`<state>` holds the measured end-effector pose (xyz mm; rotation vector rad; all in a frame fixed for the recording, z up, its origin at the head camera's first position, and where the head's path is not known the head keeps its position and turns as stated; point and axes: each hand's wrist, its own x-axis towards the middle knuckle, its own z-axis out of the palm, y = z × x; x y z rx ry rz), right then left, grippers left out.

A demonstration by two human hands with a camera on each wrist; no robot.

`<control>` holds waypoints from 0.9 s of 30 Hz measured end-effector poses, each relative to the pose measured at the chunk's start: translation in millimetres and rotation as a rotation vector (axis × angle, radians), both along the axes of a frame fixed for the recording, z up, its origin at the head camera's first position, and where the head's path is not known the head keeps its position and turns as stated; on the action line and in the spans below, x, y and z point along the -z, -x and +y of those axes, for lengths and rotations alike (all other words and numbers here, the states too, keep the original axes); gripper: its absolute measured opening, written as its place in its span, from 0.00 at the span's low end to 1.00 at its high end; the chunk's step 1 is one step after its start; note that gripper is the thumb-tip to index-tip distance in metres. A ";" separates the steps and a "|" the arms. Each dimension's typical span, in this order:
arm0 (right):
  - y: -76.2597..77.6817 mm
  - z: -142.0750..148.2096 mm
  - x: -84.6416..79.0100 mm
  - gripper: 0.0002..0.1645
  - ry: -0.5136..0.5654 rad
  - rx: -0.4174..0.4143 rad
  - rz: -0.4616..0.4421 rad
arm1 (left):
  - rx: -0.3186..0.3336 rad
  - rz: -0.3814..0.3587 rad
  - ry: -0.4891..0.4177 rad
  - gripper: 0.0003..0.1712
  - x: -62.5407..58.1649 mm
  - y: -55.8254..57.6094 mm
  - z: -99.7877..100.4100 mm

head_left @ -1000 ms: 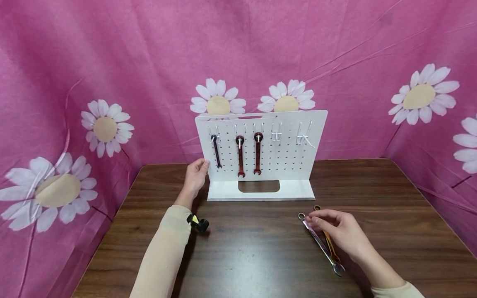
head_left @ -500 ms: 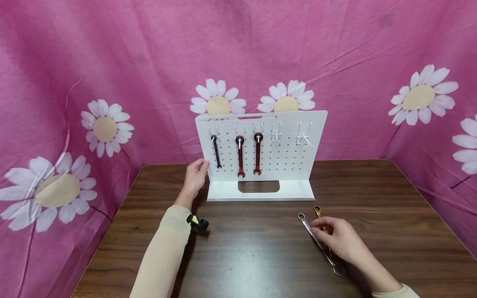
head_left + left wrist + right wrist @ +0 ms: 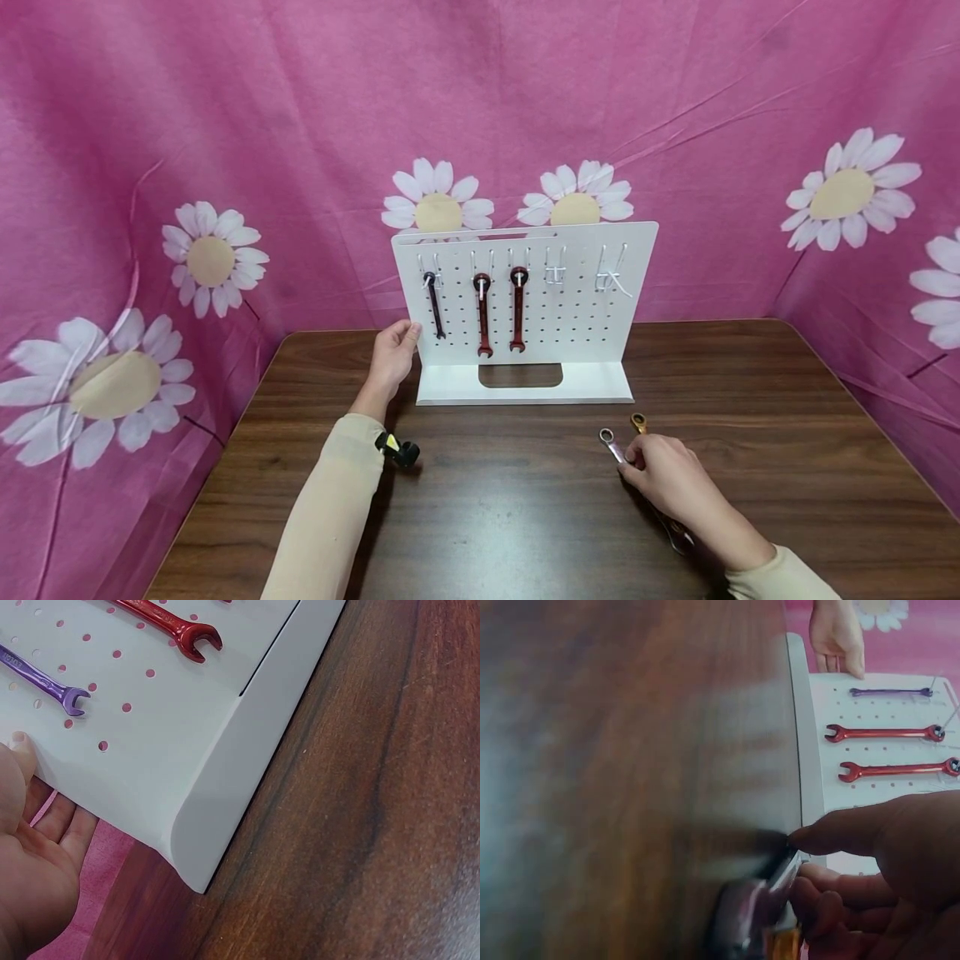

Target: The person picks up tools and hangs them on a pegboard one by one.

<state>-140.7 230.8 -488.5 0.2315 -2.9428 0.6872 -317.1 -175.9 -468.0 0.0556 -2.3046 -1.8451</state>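
Note:
At the left edge of a white pegboard stand [image 3: 567, 321], my left hand [image 3: 393, 354] grips the panel, thumb in front and fingers behind. My right hand [image 3: 671, 479] pinches a silver combination wrench [image 3: 615, 451] over the table at the right; its ring end sticks out past the thumb, and the hand covers most of the shaft. Close beside it is a gold wrench [image 3: 640, 428], largely hidden by the same hand. On the board's hooks hang a purple wrench [image 3: 437, 315] and two red wrenches, a left one [image 3: 483, 321] and a right one [image 3: 517, 312].
Two wire hooks, one right of centre [image 3: 555, 275] and one at the far right [image 3: 611, 279] of the board, carry no wrench. The board stands on the brown wooden table [image 3: 480, 500]. Pink flowered cloth [image 3: 480, 100] surrounds the back and sides.
My right hand has drawn down along the silver wrench and lowered over it, covering more of both loose wrenches. The left hand stays at the board's edge.

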 end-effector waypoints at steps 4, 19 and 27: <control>2.0 -2.7 -4.3 0.09 -0.015 0.021 -0.055 | 0.003 -0.012 0.005 0.17 0.2 -0.4 -0.4; -0.5 -9.7 -22.2 0.09 0.061 -0.027 -0.144 | 0.010 -0.033 -0.007 0.18 0.0 -1.2 -0.8; 2.4 -3.3 -30.1 0.01 0.235 -0.067 -0.204 | 0.010 -0.031 -0.025 0.17 -1.0 0.3 1.9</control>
